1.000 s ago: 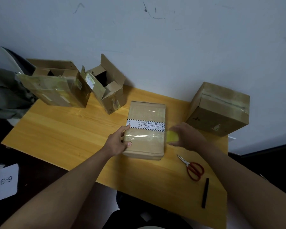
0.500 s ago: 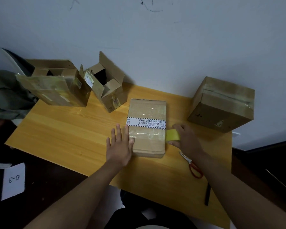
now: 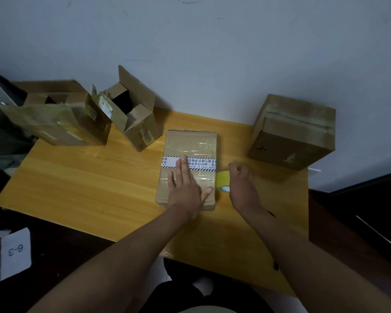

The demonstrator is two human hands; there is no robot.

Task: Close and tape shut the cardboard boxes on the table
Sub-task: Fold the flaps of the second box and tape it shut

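Observation:
A flat cardboard box [image 3: 190, 143] with a white printed tape band lies closed in the middle of the wooden table [image 3: 88, 184]. My left hand [image 3: 185, 188] presses flat on its top with straight fingers. Just right of the box, my right hand [image 3: 242, 186] grips a yellow tape roll [image 3: 222, 180] against the box's right edge. Two open boxes stand at the back left: a wide one [image 3: 61, 118] and a smaller one [image 3: 133, 114] with flaps up. A closed, taped box [image 3: 291, 134] sits at the back right.
The wall runs right behind the table. A white card marked 6-3 [image 3: 15, 253] lies on the dark floor at lower left. Grey cloth [image 3: 0, 136] hangs at the left edge. Only a sliver of the red scissors [image 3: 271, 213] shows beside my right forearm.
My left hand has moved from the box's left side onto its top and now presses flat. My right hand with the tape roll stays at the box's right edge. The view has shifted slightly.

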